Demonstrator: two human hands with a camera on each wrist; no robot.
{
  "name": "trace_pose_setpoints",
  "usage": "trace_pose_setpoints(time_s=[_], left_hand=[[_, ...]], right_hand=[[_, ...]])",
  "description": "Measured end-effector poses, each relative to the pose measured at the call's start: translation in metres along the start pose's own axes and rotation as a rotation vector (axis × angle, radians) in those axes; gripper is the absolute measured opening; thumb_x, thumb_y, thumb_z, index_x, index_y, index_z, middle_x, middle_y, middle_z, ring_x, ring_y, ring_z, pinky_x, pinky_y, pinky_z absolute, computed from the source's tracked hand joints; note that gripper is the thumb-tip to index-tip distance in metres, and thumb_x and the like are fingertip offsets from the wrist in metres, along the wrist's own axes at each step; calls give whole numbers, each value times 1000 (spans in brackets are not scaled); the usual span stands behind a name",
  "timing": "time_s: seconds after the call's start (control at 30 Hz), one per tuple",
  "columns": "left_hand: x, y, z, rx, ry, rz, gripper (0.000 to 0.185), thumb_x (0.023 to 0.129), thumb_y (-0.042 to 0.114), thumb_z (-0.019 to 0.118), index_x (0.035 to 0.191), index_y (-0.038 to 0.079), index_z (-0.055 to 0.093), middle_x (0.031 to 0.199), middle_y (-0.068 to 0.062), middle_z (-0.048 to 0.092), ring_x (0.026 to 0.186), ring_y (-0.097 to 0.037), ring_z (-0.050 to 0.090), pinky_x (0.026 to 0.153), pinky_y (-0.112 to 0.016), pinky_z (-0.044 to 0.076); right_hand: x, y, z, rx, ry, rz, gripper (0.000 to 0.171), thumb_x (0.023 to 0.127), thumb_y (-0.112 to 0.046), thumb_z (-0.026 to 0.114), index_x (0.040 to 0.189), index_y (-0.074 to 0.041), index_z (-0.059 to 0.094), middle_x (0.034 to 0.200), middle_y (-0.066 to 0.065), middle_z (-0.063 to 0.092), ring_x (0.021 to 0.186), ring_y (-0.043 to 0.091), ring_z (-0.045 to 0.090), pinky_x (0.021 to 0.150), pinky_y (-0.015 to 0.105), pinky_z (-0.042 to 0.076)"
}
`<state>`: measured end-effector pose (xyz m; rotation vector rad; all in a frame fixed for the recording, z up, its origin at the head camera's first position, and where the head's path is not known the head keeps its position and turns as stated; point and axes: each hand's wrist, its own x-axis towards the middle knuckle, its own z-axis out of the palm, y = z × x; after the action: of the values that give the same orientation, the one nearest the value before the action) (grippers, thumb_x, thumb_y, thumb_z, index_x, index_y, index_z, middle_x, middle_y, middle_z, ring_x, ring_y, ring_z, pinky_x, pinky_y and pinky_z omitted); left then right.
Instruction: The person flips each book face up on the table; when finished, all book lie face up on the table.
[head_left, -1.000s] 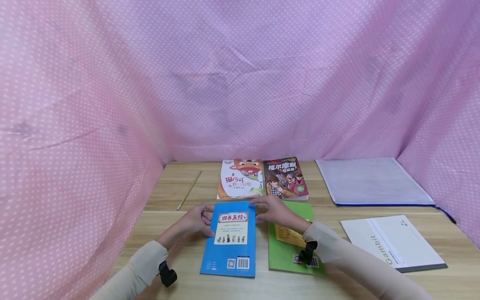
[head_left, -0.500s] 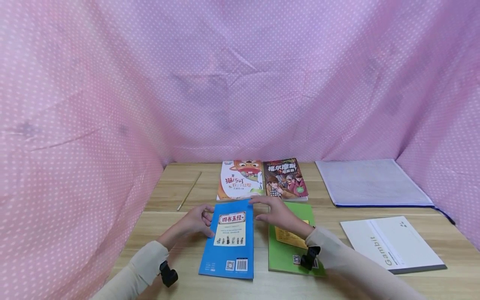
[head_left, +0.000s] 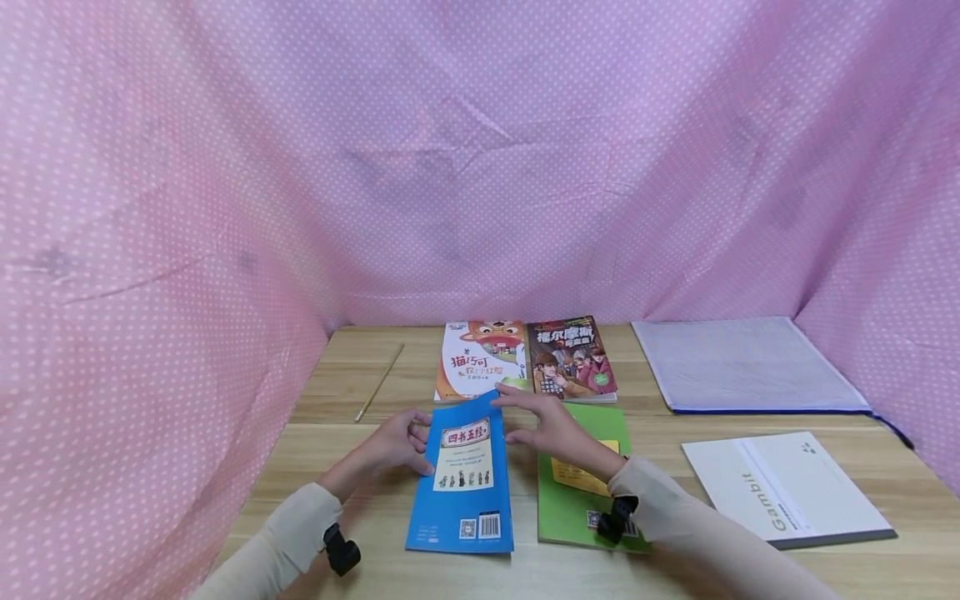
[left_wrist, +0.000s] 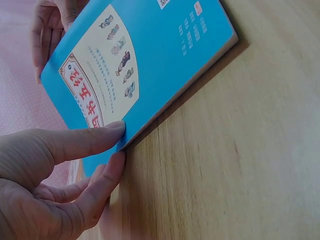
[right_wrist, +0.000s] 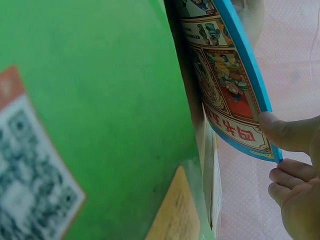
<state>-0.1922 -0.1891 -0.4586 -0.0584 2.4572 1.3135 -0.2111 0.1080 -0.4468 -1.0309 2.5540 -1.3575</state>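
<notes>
Wooden tabletop [head_left: 360, 467], enclosed by pink dotted cloth [head_left: 225, 167]; left hand [head_left: 393, 443] and right hand [head_left: 551, 427] pinch the blue book [head_left: 463, 483] edges.

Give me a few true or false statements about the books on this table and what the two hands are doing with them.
1. Both hands hold the blue book. True: the left hand pinches its left edge, the right hand its far right corner.
2. The blue book lies fully flat. False: its far end is raised off the table.
3. A green book lies right of the blue one. True.
4. The pencil lies on the green book. False: it lies on the bare table at far left.
5. The white booklet is stacked on the blue book. False: it lies apart, at the right.
</notes>
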Motion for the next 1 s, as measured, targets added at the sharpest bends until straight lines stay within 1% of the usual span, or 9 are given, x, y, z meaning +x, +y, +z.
trace_pose_setpoints(time_s=[0.17, 0.33, 0.47, 0.7, 0.9, 1.0], left_hand=[[2, 1, 2, 3, -7, 4, 74, 69, 0, 92, 133, 2, 56, 105, -11, 59, 91, -23, 57, 80, -29, 54], [6, 3, 6, 1, -12, 23, 75, 67, -1, 93, 133, 2, 56, 103, -10, 58, 91, -22, 56, 78, -29, 53], [8, 5, 11, -6, -15, 30, 76, 67, -2, 93, 133, 1, 56, 103, -10, 58, 90, -22, 56, 79, -29, 54], [10, 10, 19, -35, -53, 46, 78, 69, -1, 92, 137, 0, 53, 108, -11, 59, 94, -23, 56, 83, -31, 56], [11, 16, 24, -45, -93, 44, 78, 73, 2, 90, 140, 1, 51, 114, -13, 61, 98, -24, 58, 90, -36, 60], [11, 18, 27, -58, -112, 48, 79, 74, 3, 90, 141, 0, 49, 115, -13, 61, 98, -24, 59, 90, -36, 60]], right_hand=[[2, -2, -1, 8, 10, -6, 50, 85, -5, 80, 133, -11, 67, 156, 10, 49, 144, 34, 47, 112, 50, 46], [4, -3, -4, -11, 12, -22, 48, 86, -10, 79, 133, -11, 68, 157, 8, 48, 143, 33, 48, 112, 49, 46], [5, -2, -5, 23, -6, -12, 48, 89, -12, 77, 136, -10, 66, 159, 7, 45, 146, 33, 44, 114, 50, 44], [7, 0, -8, 111, -35, -34, 56, 88, -11, 76, 142, -6, 59, 163, 12, 37, 148, 36, 39, 114, 51, 43], [7, -5, -14, 119, -67, -55, 60, 89, -19, 75, 146, -10, 56, 165, 9, 33, 150, 37, 35, 114, 53, 43], [7, -7, -18, 126, -81, -69, 60, 91, -20, 74, 148, -11, 55, 165, 11, 32, 150, 38, 34, 113, 55, 43]])
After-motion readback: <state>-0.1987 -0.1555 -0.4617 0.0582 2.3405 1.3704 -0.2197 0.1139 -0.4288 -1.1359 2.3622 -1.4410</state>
